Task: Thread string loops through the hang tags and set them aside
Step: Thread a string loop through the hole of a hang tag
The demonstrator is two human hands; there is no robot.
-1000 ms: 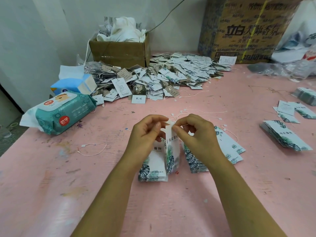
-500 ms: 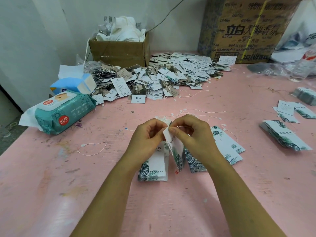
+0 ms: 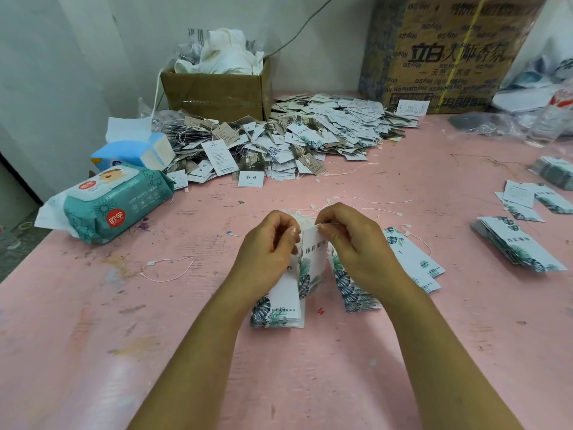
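At the middle of the desk [image 3: 93,336], the left hand [image 3: 266,246] and right hand [image 3: 350,243] hold 1 hang tag [image 3: 313,256] upright, fingers [image 3: 291,234] curled and pinching its top edge. The card looks light, thin and bendable, and the string [image 3: 333,224] limp, so grip near the top.

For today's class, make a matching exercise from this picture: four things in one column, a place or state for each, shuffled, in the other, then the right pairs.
1. baby wipes pack
2. small cardboard box
3. loose string loop
4. hang tag

a. held upright between the left hand and right hand
b. by the back wall, stuffed with white material
c. teal, at the left edge of the pink table
d. a thin white curve lying on bare tabletop

Pairs: 1-c, 2-b, 3-d, 4-a
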